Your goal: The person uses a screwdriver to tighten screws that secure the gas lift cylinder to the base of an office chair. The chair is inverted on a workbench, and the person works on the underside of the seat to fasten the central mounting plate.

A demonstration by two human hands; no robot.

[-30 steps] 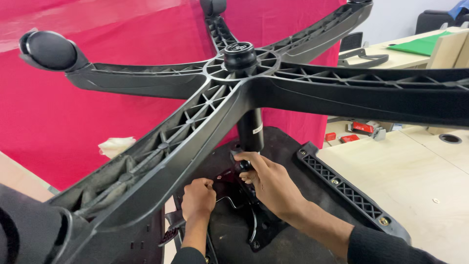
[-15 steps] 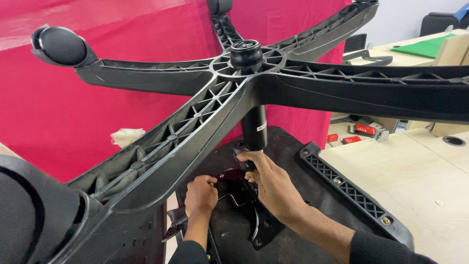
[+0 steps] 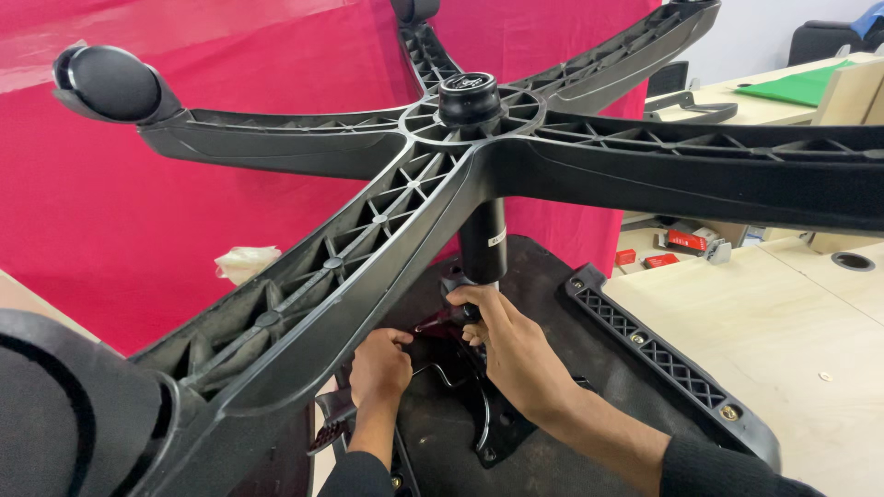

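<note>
An office chair lies upside down, its black five-arm star base [image 3: 387,212] spread wide above my hands, with a caster [image 3: 109,83] at the upper left. The black gas cylinder [image 3: 482,241] runs from the hub down to the metal mechanism plate [image 3: 479,405] on the underside of the black seat [image 3: 543,276]. My right hand [image 3: 516,354] grips the lower end of the cylinder where it meets the mechanism. Under a base arm, my left hand [image 3: 379,366] is closed on a part of the mechanism next to a red piece; what it pinches is hidden.
A black armrest bracket [image 3: 658,359] lies along the seat's right edge. A light wooden table [image 3: 801,331] lies to the right, with small red and white items [image 3: 686,244] behind. A red cloth [image 3: 138,221] hangs at the back. A green sheet [image 3: 796,85] lies on a far desk.
The view has shifted slightly, so the base and caster sit a little to the right and lower. Both hands stay at the mechanism in the same grip.
</note>
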